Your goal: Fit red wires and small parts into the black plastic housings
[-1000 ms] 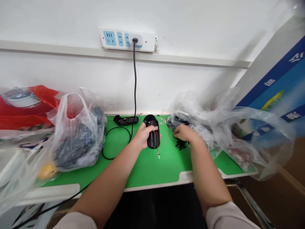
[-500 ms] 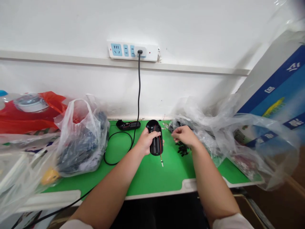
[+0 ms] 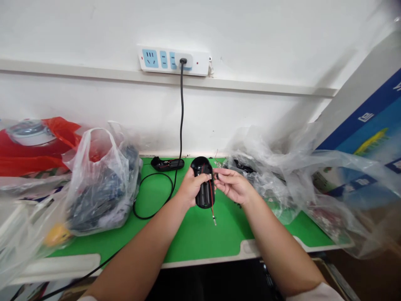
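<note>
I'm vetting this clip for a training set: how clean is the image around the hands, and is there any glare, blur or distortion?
In the head view, the left hand, the black plastic case it holds and the right hand look fairly sharp; the clear plastic bag shows whitish glare; a soft shadow crosses the white wall; wide-angle distortion tilts the wall rail; the top-right corner has a dark smear.

Elec. assembly workshop: green bench mat point(image 3: 194, 238), wall power strip point(image 3: 173, 60), plastic bags of parts point(image 3: 100, 188), black housing point(image 3: 205, 192) w/ red wire.
</note>
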Motion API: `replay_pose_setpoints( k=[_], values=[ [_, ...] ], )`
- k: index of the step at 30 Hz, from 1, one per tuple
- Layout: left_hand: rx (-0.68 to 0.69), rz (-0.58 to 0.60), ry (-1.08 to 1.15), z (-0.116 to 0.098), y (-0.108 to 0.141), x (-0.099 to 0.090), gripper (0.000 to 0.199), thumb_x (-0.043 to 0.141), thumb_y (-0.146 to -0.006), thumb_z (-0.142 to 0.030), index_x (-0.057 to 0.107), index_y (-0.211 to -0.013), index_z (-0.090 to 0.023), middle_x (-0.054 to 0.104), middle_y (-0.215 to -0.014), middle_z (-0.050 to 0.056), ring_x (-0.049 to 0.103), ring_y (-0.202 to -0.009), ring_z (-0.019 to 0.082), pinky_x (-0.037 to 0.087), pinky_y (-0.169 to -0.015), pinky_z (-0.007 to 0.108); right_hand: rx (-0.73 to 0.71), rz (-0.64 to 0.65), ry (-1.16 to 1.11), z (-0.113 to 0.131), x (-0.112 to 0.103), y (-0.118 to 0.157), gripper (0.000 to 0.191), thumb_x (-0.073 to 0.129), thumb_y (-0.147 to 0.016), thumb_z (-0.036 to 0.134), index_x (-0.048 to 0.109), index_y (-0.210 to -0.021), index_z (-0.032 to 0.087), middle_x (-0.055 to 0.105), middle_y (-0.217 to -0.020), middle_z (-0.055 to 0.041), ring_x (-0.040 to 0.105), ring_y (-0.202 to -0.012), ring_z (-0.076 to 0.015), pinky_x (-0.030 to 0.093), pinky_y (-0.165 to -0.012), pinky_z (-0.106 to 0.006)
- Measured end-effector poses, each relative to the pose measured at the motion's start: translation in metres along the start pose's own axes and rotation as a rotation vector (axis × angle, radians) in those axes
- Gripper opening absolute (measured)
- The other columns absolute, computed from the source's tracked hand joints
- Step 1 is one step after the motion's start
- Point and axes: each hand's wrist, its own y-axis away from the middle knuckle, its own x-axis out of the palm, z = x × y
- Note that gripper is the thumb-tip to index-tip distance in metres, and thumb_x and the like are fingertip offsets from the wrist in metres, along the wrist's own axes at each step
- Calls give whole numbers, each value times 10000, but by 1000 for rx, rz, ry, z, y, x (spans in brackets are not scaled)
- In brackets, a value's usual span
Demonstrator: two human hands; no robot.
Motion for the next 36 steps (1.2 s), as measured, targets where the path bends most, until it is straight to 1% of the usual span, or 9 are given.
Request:
replay_pose_setpoints(
  k=[2,5,9,14,17,20,25,31,36],
  values=[
    [-2,0,7,0,0,1,468,659,-618,-208,400,-1007,-227,603,-660,-14,604,-480,183,512,-470,337,-1,12,-5,0,2,0,288,737,-688,122,674,-969,136,713,-761,-24,680,-639,-95,572,-645,-173],
    [-7,-3,12,-1,2,2,458,663,-621,-212,408,-1000,-226,607,-668,-10,606,-484,187,510,-469,337,-9,17,-23,0,4,1,230,754,-666,117,685,-884,143,702,-712,2,660,-587,-78,563,-595,-157],
    [21,-15,19,2,1,2,478,695,-605,-211,438,-1008,-230,596,-695,-22,595,-496,162,518,-498,333,-8,-28,-21,1,7,1,233,789,-621,129,690,-832,136,690,-653,2,660,-564,-81,555,-567,-132],
    [102,-33,-3,8,-4,-2,513,731,-593,-186,491,-1042,-244,598,-797,-29,595,-589,121,529,-596,294,-57,-98,111,1,12,3,220,797,-617,169,697,-805,119,681,-600,-23,644,-513,-91,555,-525,-142],
    [100,-17,1,10,-5,-3,555,738,-588,-183,493,-1080,-256,596,-806,-30,589,-597,119,526,-591,289,-98,-135,184,1,15,4,237,808,-600,190,693,-800,130,668,-567,-13,628,-485,-90,541,-485,-143],
    [88,5,13,9,-4,-3,566,740,-590,-189,490,-1094,-255,592,-802,-26,587,-585,123,529,-578,300,-119,-160,202,2,16,6,261,824,-567,194,681,-778,137,655,-554,3,619,-471,-90,529,-463,-149],
    [82,34,-1,9,-4,-3,594,736,-609,-204,466,-1135,-250,590,-807,-13,589,-576,135,537,-555,321,-115,-138,199,3,17,6,254,829,-552,201,663,-732,134,645,-549,9,613,-468,-87,524,-460,-149],
    [72,18,-15,9,-4,-4,611,752,-585,-197,473,-1126,-248,593,-804,-18,597,-577,137,545,-566,327,-98,-118,202,3,16,6,244,821,-570,208,651,-731,137,643,-540,7,610,-461,-86,516,-453,-142],
    [3,45,16,6,0,0,512,717,-608,-223,448,-1044,-230,597,-723,-16,596,-524,164,536,-516,360,-76,-88,183,3,15,6,230,808,-596,210,645,-740,135,647,-538,-1,611,-457,-89,515,-449,-140]
  ],
)
